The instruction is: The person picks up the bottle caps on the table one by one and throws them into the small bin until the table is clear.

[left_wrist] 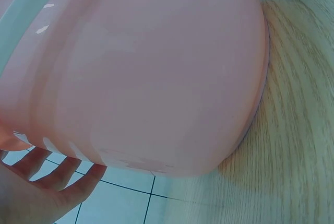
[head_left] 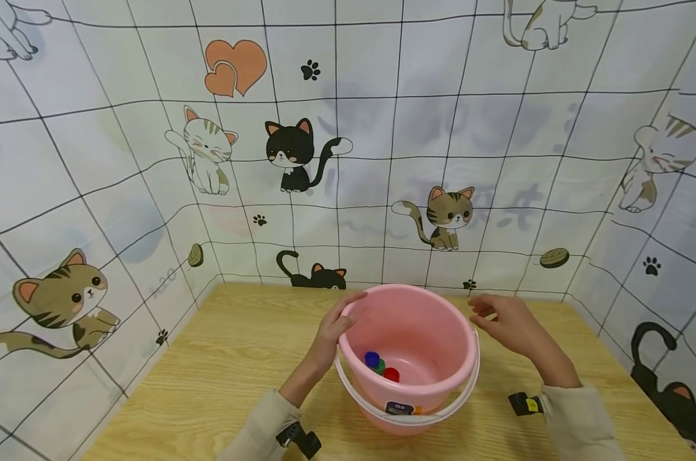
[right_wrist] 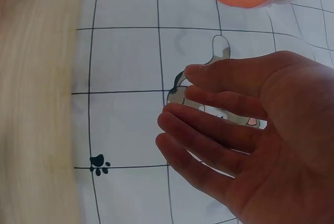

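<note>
A pink plastic bucket (head_left: 408, 397) with a white handle (head_left: 440, 416) stands on the wooden table, its mouth facing up and toward me. Inside it, at the near left, lie three small rounded pieces: a blue one (head_left: 372, 359), a green one (head_left: 379, 367) and a red one (head_left: 390, 374). My left hand (head_left: 331, 330) holds the bucket's left rim, thumb at the rim and fingers against the outer wall, as the left wrist view also shows. Just off the right rim, my right hand (head_left: 506, 320) hovers with relaxed fingers (right_wrist: 198, 151), holding nothing.
The light wooden table (head_left: 209, 384) extends on both sides of the bucket. Behind and beside it hang white sheets (head_left: 371, 128) printed with cats and a black grid. Each wrist wears a small black camera (head_left: 523, 403). The handle hangs down over the bucket's near side.
</note>
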A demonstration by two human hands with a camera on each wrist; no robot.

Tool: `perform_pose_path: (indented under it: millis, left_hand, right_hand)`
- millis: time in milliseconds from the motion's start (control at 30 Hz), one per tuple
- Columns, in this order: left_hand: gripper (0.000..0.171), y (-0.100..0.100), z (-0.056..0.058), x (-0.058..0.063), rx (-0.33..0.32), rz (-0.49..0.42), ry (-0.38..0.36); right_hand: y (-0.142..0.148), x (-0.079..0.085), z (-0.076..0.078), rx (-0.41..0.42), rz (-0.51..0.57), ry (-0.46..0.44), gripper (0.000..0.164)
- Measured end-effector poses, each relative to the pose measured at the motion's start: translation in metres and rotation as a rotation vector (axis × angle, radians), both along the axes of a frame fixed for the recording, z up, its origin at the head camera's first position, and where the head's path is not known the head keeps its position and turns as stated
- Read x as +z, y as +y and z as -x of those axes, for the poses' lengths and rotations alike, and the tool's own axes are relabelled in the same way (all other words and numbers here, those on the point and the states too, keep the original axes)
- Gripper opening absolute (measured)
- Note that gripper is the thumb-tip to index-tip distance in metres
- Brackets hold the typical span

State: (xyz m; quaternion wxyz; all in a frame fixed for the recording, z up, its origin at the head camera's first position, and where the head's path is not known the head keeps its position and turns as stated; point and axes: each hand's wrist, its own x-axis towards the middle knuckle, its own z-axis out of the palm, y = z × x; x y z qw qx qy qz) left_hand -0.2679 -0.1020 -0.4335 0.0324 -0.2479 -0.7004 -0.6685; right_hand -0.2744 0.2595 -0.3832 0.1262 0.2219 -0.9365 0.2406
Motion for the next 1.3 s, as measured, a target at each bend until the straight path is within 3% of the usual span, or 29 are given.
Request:
perform_pose_path:
  millis: [400, 700, 867, 1300]
  left_hand:
    - [0.055, 0.001, 0.001, -0.001, 0.000, -0.004, -0.007]
    - [0.055, 0.001, 0.000, -0.001, 0.010, 0.001, -0.005]
    - [0.054, 0.001, 0.000, -0.001, 0.017, 0.007, -0.012]
    - [0.054, 0.001, -0.001, -0.001, 0.011, 0.011, 0.001]
  right_hand:
    - [0.024, -0.028, 0.005, -0.047, 0.015, -0.014, 0.029]
    - [0.042, -0.043, 0.007, -0.096, 0.040, 0.025, 0.027]
    - [0.054, -0.052, 0.008, -0.124, 0.041, 0.028, 0.033]
    - [0.083, -0.061, 0.007, -0.213, 0.108, -0.056, 0.045]
